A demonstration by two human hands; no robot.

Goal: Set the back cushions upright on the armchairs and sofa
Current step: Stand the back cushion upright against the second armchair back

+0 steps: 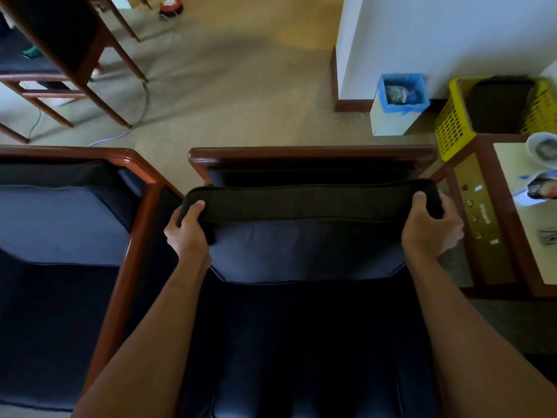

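Note:
I look down on a dark blue armchair with a red-brown wooden frame (310,153). Its back cushion (307,245) stands near upright against the chair's back, its dark top edge towards me. My left hand (188,229) grips the cushion's top left corner and my right hand (431,226) grips the top right corner. Below it lies the dark seat cushion (301,342). To the left stands a second seat of the same kind (132,188), whose blue back cushion (60,224) leans against its back.
A wooden side table (488,224) with a plate and small items stands right of the armchair. Behind it are a yellow basket (455,125) and a blue-lined bin (398,113) by a white wall. Wooden chairs (75,55) and a cable lie on the carpet at far left.

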